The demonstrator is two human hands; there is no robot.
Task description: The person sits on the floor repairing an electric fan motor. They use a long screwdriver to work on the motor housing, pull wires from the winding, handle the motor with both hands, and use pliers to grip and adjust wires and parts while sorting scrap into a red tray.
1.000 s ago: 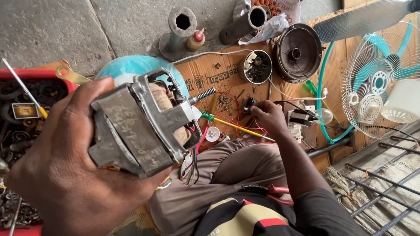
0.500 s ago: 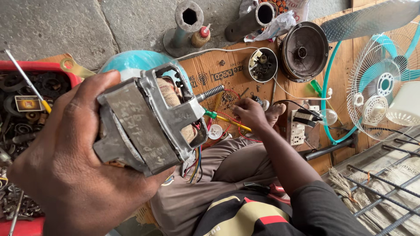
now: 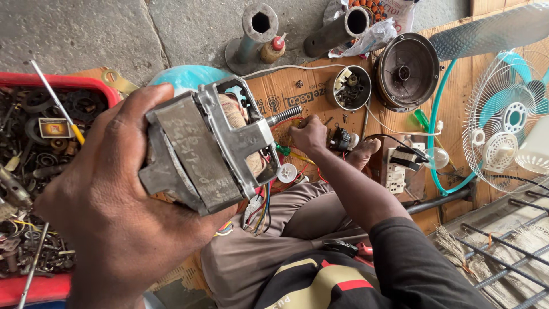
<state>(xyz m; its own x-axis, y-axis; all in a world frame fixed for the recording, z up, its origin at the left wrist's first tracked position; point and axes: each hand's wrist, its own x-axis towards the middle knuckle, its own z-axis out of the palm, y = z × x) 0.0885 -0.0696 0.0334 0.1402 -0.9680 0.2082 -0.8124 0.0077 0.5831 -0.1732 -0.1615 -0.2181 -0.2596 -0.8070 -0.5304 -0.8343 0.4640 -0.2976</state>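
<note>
My left hand [image 3: 108,217] grips a grey metal fan motor [image 3: 200,154] close to the camera. Its threaded shaft [image 3: 284,114] points right and coloured wires [image 3: 260,209] hang from its underside. My right hand [image 3: 309,134] reaches out to the cardboard sheet [image 3: 309,86] on the floor, fingertips down among small parts. A green-handled screwdriver [image 3: 284,150] and a small white round part [image 3: 286,171] lie just left of and below it. The fingers hide whatever is under them.
A red tray [image 3: 34,80] of scrap parts sits on the left, a yellow-handled screwdriver [image 3: 57,106] across it. A round tub of parts [image 3: 349,87], a dark fan housing [image 3: 407,71], a teal fan guard [image 3: 506,117] and a socket block [image 3: 394,174] lie right. Pipes [image 3: 257,28] stand behind.
My right hand has moved left and farther out across the cardboard, toward the motor's shaft. My left hand has tilted the motor slightly and kept hold of it.
</note>
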